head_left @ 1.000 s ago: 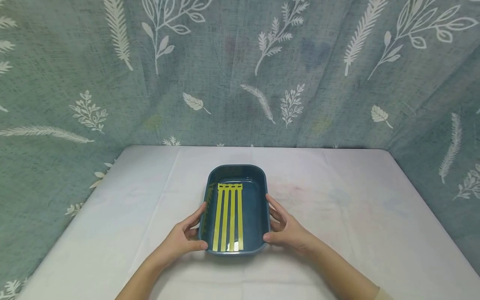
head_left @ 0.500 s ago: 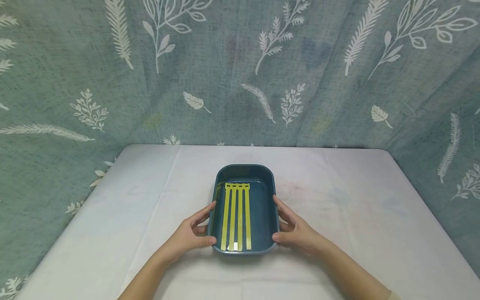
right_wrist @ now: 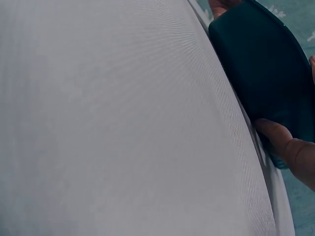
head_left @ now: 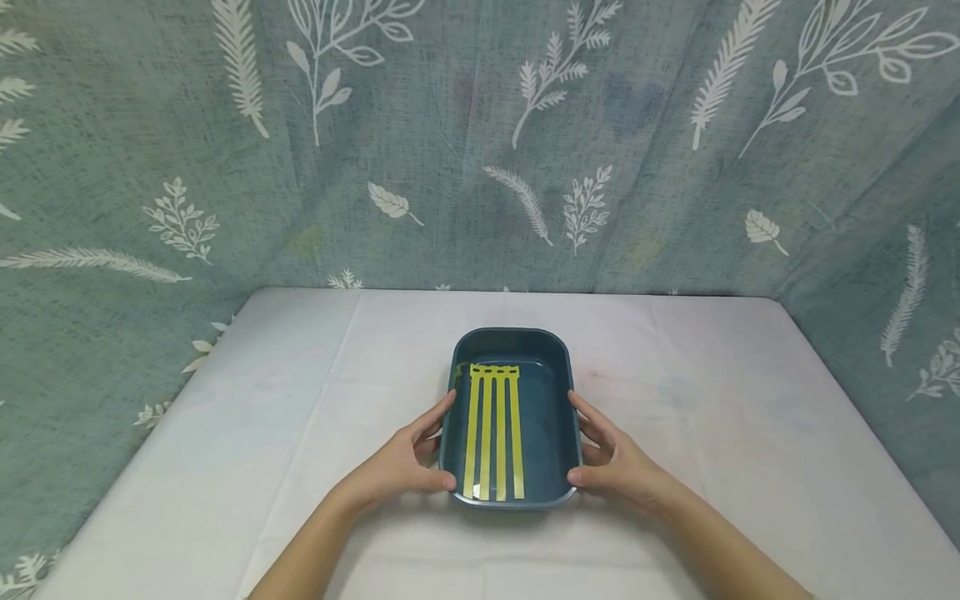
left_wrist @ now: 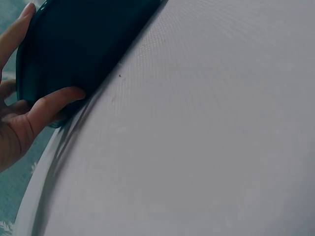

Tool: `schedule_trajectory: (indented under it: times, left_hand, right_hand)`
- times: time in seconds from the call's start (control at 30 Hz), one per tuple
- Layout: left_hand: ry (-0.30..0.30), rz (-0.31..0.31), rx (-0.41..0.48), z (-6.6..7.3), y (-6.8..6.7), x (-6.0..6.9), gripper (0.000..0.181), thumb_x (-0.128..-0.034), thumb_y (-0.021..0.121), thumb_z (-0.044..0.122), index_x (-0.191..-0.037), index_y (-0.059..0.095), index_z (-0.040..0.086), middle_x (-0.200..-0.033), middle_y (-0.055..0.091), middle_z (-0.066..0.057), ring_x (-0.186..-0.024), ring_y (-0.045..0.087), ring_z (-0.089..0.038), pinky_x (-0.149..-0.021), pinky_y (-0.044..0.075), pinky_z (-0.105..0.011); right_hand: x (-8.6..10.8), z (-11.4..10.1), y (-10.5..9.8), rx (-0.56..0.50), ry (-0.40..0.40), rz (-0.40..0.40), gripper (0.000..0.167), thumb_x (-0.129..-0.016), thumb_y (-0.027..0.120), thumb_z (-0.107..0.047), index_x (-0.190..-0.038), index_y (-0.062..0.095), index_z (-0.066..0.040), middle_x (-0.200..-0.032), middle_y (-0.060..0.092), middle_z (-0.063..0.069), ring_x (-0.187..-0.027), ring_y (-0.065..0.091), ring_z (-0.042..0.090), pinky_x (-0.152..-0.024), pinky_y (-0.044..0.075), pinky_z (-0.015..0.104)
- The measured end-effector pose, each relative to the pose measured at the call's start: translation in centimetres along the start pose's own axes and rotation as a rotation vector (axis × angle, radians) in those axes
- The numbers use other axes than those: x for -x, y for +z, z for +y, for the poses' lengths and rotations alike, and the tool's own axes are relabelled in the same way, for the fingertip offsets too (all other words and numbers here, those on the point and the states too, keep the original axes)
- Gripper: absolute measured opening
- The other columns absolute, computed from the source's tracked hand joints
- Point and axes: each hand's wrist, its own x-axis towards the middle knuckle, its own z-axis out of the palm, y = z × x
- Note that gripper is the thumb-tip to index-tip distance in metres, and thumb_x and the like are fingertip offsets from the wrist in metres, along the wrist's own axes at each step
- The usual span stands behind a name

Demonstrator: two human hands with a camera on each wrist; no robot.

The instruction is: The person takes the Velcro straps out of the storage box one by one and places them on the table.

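Teal tray (head_left: 546,417), hands (head_left: 405,467) (head_left: 626,471) gripping edges (head_left: 570,367), cloth (head_left: 712,392) around

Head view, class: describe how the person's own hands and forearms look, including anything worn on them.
The left hand and right hand are bare: no glove or ring shows. The left forearm and right forearm look uncovered too, without visible watch, marking or cable. Too little shows at the bottom edge to describe any sleeves.

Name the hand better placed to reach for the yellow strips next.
Probably the left hand: the yellow strips lie toward its side of the tray. The right hand, gripping the opposite side, is farther from them.
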Motion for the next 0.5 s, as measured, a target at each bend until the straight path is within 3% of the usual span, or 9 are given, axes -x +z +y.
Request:
schedule_trajectory:
  times: [0.2,0.5]
  left_hand:
    - [0.062,-0.037,0.0,0.0,0.1,-1.0,0.111,-0.0706,0.084,0.025,-0.153,0.01,0.02,-0.157,0.015,-0.016,-0.135,0.037,-0.036,-0.109,0.032,-0.045]
    - [0.075,-0.02,0.038,-0.6,0.8,-1.2,0.109,-0.0694,0.085,0.026,-0.153,0.015,0.02,-0.157,0.014,-0.016,-0.135,0.035,-0.038,-0.109,0.031,-0.045]
  right_hand:
    - [0.2,-0.2,-0.7,0.013,0.0,0.007,0.104,-0.076,0.075,-0.003,-0.153,0.007,-0.021,-0.158,0.0,0.02,-0.14,0.012,0.048,-0.101,0.04,0.052]
    - [0.8,-0.2,-1.2,0.006,0.001,0.004,0.107,-0.074,0.076,0.0,-0.153,0.007,-0.02,-0.157,-0.002,0.022,-0.139,0.009,0.05,-0.1,0.042,0.05]
